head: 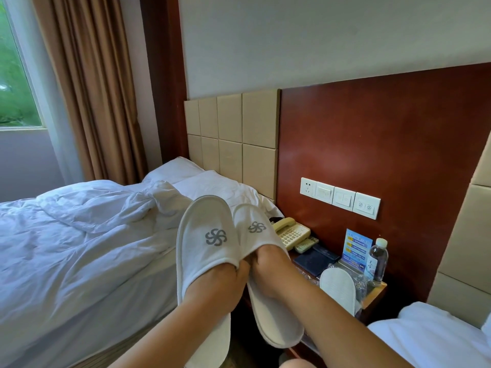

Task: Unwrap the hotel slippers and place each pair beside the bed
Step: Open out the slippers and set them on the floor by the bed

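A person is holding up a pair of white terry-cloth hotel slippers (210, 229) bearing grey pinwheel logos. The left hand (215, 282) is tucked into one and the right hand (268, 264) into the other (fingers hidden inside, so their curl cannot be told). A rumpled white bed (79, 235) is lying left of the hands. To their right, another white slipper (337, 290) is sitting in clear plastic wrap (361, 285) on the wooden bedside tabletop (374, 293).

Arms outstretched — left hand (215, 278) beside right hand (269, 264), fingers perhaps curled.
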